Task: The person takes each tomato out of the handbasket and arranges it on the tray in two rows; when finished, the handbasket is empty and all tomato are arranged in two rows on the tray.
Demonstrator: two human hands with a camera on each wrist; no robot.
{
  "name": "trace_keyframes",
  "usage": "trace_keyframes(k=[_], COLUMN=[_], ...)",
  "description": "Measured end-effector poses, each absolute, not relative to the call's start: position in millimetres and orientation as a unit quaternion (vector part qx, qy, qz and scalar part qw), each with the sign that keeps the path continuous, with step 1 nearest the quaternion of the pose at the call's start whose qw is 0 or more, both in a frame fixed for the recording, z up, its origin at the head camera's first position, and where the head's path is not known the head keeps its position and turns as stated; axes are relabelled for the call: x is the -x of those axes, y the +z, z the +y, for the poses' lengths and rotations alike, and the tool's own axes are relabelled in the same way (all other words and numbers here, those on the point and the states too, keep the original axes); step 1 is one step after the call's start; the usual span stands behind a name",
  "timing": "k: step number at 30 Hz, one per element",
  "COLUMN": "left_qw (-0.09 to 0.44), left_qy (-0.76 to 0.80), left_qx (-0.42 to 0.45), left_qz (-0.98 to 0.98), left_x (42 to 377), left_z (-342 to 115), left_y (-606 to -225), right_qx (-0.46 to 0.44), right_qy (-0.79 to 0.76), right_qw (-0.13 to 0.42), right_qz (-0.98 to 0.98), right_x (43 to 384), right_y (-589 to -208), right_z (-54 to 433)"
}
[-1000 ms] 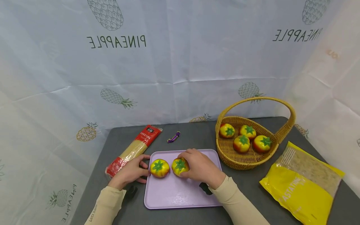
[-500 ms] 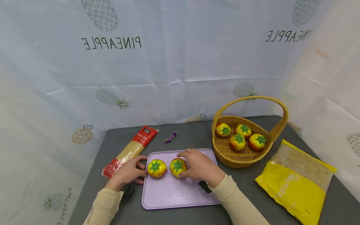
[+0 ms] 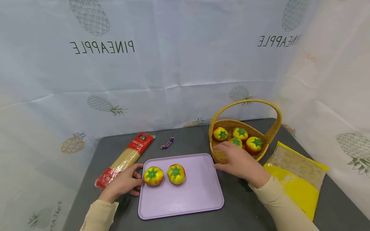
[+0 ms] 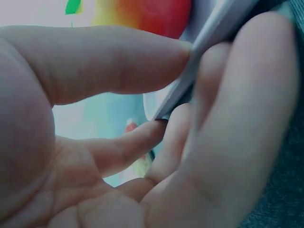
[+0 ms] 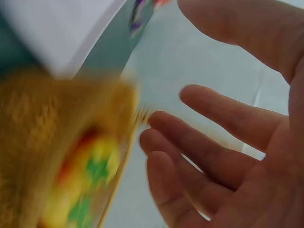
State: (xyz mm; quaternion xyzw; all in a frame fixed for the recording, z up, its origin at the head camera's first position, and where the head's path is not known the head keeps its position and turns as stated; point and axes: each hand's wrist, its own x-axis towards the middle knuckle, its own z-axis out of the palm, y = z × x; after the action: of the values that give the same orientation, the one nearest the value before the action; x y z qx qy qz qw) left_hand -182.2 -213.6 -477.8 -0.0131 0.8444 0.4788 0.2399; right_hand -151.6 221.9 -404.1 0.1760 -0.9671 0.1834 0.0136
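Note:
My left hand (image 3: 124, 183) pinches the left rim of the lilac tray (image 3: 196, 195), thumb on top. In the left wrist view the tray's rim (image 4: 178, 88) runs between thumb and fingers. Two yellow-and-red tomato-like fruits (image 3: 153, 176) with green star-shaped tops stand side by side on the tray's left half. My right hand (image 3: 241, 163) is over the near left side of the wicker basket (image 3: 272, 131), fingers spread and holding nothing. Several like fruits (image 3: 254, 145) lie in the basket, one partly hidden by the hand.
A red-ended pack of spaghetti (image 3: 125, 160) lies left of the tray. Behind the tray is a small purple wrapped candy (image 3: 167, 143). A yellow pasta bag (image 3: 300, 179) lies at right, partly under the right forearm. The basket's tall handle (image 3: 245, 101) arches above it.
My right hand has let go of the right-hand fruit on the tray and moved right to the basket. The left hand stays at the tray's rim. The head view has shifted right.

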Motion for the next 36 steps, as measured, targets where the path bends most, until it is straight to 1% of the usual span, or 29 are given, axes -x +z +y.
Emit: trace_keyframes(k=[4, 9, 13, 18, 26, 36], left_qw=[0.247, 0.250, 0.264, 0.276, 0.291, 0.284], left_qy=[0.471, 0.471, 0.479, 0.486, 0.495, 0.489], left_qx=[0.012, 0.016, 0.013, 0.013, 0.000, 0.013], left_qz=[0.847, 0.846, 0.837, 0.829, 0.818, 0.825], left_x=[180, 178, 180, 182, 184, 184], left_z=[-219, -229, -231, -231, -230, -222], left_y=[-476, -476, -479, -481, -479, -476], right_qx=[-0.152, -0.116, -0.094, -0.085, -0.080, -0.077], right_qy=[0.175, 0.172, 0.165, 0.158, 0.118, 0.103], right_qw=[0.029, 0.015, 0.000, -0.017, -0.020, -0.021], right_qz=[-0.972, -0.978, -0.982, -0.984, -0.990, -0.992], right_x=[159, 170, 174, 180, 186, 191], right_y=[-401, -401, -403, -409, -418, -432], right_z=[267, 308, 329, 339, 344, 352])
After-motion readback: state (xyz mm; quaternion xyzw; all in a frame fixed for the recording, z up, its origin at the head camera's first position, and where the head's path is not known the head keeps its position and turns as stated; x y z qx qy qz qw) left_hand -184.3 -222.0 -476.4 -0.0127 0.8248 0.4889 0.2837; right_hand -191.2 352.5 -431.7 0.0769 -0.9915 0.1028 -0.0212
